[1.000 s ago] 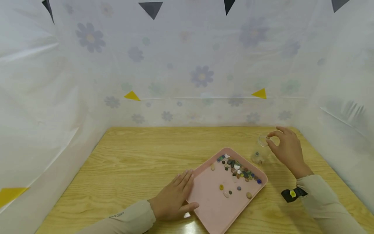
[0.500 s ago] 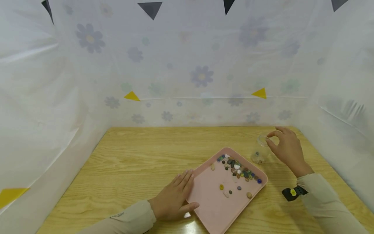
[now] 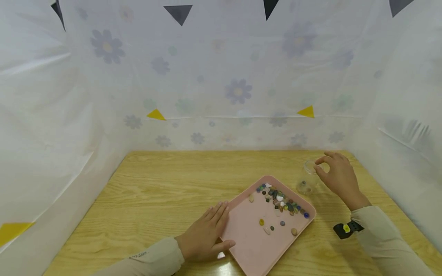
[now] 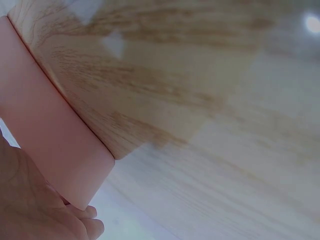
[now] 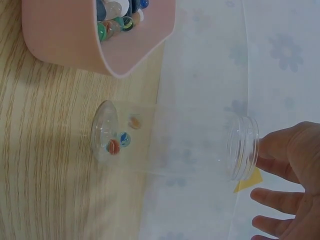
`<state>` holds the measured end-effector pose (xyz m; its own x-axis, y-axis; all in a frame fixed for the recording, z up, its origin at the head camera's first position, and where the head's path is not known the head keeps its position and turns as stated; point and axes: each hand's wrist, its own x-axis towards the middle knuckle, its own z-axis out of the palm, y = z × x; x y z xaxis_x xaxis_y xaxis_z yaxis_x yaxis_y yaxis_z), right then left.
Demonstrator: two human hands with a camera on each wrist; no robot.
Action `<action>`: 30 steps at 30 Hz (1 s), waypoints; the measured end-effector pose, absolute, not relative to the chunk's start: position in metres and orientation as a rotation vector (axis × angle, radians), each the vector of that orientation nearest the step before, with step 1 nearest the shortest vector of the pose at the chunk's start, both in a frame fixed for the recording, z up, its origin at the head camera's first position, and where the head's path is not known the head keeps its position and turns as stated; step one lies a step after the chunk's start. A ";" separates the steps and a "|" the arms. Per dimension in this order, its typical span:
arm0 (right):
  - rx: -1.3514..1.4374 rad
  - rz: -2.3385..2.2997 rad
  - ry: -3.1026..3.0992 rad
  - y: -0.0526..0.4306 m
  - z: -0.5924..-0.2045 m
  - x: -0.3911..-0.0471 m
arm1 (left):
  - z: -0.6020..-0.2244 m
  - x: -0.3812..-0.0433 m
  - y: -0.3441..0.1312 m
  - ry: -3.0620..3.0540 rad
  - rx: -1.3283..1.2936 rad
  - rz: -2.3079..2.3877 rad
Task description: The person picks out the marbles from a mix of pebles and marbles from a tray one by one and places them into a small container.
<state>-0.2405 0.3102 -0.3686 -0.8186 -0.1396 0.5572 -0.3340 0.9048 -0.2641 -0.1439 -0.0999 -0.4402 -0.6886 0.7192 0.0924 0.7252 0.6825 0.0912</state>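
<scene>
My left hand [image 3: 207, 232] lies with straight fingers along the left rim of a pink tray [image 3: 248, 245], its thumb over the near edge. In the left wrist view the palm [image 4: 30, 200] is against the tray's outer wall [image 4: 60, 135]. A clear jar [image 5: 185, 140] stands upright and uncapped beyond the tray's right corner. Two marbles [image 5: 114, 146] lie at its bottom, and a blurred orange marble [image 5: 135, 121] is just above them. My right hand [image 3: 340, 176] is at the jar's mouth, thumb and index fingertips slightly apart, with nothing seen between them.
Several marbles and pebbles [image 3: 279, 198] cluster along the tray's far side. A few loose ones, such as a yellow bead [image 3: 261, 222] and a tan pebble [image 3: 294, 231], lie nearer its middle and right edge. White flowered sheeting [image 3: 207, 76] encloses the wooden table [image 3: 155, 180].
The right thumb and index finger have parted slightly and let go of a small marble, which now appears blurred inside the jar. The left hand and tray stay put.
</scene>
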 end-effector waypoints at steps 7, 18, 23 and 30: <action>0.352 0.477 -2.528 0.310 -0.369 -0.241 | -0.440 -0.143 -0.101 -2.838 -1.227 -0.205; 0.334 0.476 -2.559 0.310 -0.365 -0.241 | -0.438 -0.143 -0.100 -2.824 -1.235 -0.183; 0.364 0.471 -2.526 0.306 -0.365 -0.242 | -0.438 -0.144 -0.099 -2.829 -1.235 -0.179; 0.499 0.531 -2.466 0.284 -0.365 -0.244 | -0.437 -0.144 -0.099 -2.845 -1.231 -0.174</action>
